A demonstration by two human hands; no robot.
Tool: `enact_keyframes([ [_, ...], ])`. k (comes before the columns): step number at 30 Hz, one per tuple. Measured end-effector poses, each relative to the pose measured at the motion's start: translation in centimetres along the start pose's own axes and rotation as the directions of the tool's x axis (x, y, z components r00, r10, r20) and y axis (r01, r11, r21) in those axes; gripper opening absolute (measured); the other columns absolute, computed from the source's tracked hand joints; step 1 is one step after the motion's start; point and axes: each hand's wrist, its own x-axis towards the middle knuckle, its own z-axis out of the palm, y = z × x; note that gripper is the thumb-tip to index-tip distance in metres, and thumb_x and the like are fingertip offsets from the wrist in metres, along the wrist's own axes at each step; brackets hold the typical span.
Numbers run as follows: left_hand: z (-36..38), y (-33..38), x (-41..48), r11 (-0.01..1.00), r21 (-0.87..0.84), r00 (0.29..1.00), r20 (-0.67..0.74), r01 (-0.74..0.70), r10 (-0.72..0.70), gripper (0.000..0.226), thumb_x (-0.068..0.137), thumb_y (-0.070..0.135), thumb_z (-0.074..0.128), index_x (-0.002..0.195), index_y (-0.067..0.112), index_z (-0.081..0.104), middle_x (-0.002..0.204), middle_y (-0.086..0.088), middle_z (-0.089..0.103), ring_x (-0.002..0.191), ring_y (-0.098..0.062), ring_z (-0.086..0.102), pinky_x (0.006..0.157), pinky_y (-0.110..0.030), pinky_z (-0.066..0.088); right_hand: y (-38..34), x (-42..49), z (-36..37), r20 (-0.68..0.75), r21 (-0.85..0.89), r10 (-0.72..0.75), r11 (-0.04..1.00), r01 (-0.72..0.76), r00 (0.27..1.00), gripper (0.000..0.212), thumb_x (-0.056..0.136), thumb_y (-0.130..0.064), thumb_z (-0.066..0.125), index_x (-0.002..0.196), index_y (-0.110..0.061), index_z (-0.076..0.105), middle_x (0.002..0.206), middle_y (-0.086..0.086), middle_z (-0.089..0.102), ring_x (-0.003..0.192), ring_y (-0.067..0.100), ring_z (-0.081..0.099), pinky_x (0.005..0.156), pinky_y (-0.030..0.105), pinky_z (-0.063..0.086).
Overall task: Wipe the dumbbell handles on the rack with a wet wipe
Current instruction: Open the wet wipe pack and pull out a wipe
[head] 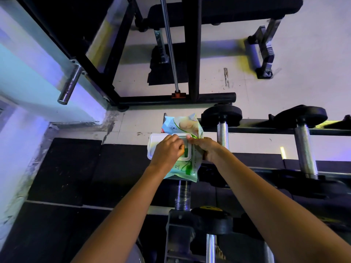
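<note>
Dumbbell handles beside wipes pack

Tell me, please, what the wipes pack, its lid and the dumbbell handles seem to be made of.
Wipes pack: soft plastic film, glossy and printed; it creases and reflects light. Lid: probably rigid white plastic; smooth moulded rim. Dumbbell handles: metal, likely chromed steel; silvery shine and fine knurled texture.

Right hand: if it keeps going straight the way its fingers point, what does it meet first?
The right hand points left across the wipe pack. Its fingertips are at the opening rim, so next it would likely meet the left hand. Depth is unclear.
</note>
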Motion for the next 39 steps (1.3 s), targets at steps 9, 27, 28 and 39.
enact_keyframes([
  [9,-0.6,0.0,-0.1,0.995,-0.099,0.998,-0.059,0.017,-0.023,0.01,0.076,0.001,0.062,0.071,0.006,0.054,0.071,0.002,0.047,0.071,-0.014,0.04,0.061,-0.019,0.031,-0.2,-0.3,0.2,-0.06,-0.039,0.005,0.999,-0.007,0.998,0.058,0.075,-0.032,0.078,0.118,0.001,0.056,0.11,0.018,0.066,0.101,0.031,0.064,0.09,0.046,0.052],
  [27,-2.3,0.6,0.4,0.742,-0.588,0.89,-0.078,0.323,-0.45,0.007,0.082,0.007,0.067,0.086,0.005,0.072,0.086,0.006,0.065,0.085,-0.011,0.06,0.081,-0.028,0.053,-0.7,-1.5,0.5,-0.041,-0.039,0.035,0.999,-0.037,0.999,0.044,0.077,-0.029,0.076,0.107,0.0,0.06,0.103,0.016,0.067,0.093,0.03,0.065,0.089,0.049,0.052],
  [28,-2.3,0.7,0.4,0.707,-0.624,0.875,-0.075,0.333,-0.478,0.006,0.083,0.007,0.066,0.086,0.006,0.071,0.084,0.01,0.063,0.087,-0.016,0.062,0.081,-0.037,0.054,-0.7,-1.4,0.5,-0.039,-0.038,0.038,0.999,-0.04,0.999,0.046,0.077,-0.029,0.076,0.109,0.0,0.06,0.102,0.015,0.068,0.093,0.03,0.065,0.089,0.05,0.052],
  [39,-7.4,1.9,2.5,0.47,-0.865,0.739,-0.198,0.177,-0.644,0.015,0.099,0.021,0.04,0.088,0.026,0.049,0.091,-0.002,0.066,0.083,-0.015,0.067,0.064,-0.024,0.058,-1.0,-2.2,0.2,-0.036,-0.101,0.015,0.995,-0.018,0.999,0.043,0.083,-0.025,0.07,0.117,-0.002,0.057,0.115,0.014,0.064,0.098,0.029,0.061,0.08,0.036,0.048],
])
